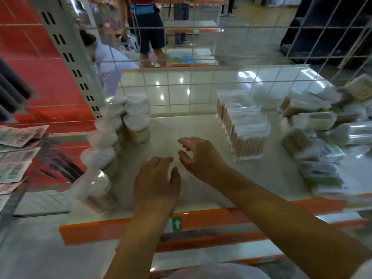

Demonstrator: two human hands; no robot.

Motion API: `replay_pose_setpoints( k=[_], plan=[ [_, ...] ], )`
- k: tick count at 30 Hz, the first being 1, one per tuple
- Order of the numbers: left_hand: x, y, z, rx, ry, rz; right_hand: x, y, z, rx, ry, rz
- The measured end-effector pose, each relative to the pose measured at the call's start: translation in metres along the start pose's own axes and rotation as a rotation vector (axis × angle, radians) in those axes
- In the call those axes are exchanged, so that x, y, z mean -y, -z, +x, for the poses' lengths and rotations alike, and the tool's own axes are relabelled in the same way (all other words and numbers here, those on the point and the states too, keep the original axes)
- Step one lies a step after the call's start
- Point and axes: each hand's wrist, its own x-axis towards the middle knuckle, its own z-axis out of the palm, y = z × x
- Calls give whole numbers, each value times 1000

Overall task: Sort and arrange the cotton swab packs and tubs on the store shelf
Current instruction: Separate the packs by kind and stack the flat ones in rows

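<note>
Head view shows both the left hand (157, 178) and right hand (198, 156) empty, fingers loose, over the bare middle of the shelf (261, 178), with tubs (136, 127) lined at nine o'clock, packs (245, 127) rowed at two, and a loose heap (322, 137) at three seemingly unsorted.

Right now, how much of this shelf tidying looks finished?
Roughly half. Round tubs stand lined up on the left and one row of packs stands mid-shelf. Both hands, left and right, hold nothing. The jumbled pile of packs on the right remains.
</note>
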Motion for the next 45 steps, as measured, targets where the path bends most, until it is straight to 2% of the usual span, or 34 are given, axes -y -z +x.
replay_pose_setpoints(
  k=[5,11,16,24,32,37,42,45],
  plan=[
    [-40,-22,8,-58,-87,-51,-25,54,-38,-70,-10,-71],
    [-95,-46,2,-78,-81,-57,-63,100,-71,-141,-116,-185],
    [-145,-67,-14,-58,-81,-86,-99,133,-89,-82,-123,-172],
    [-223,-112,-24,-53,-102,-143,-169,177,-117,-86,-167,-156],
    [-258,-145,-11,-58,-70,-162,-216,196,-113,-203,-126,-151],
    [-275,-152,5,-25,-79,-182,-229,199,-107,-215,-80,-119],
    [-293,-161,21,97,12,35,-245,200,-104,-201,-87,-100],
    [-296,-169,26,167,57,51,-252,202,-103,-201,-103,-88]
  ],
)
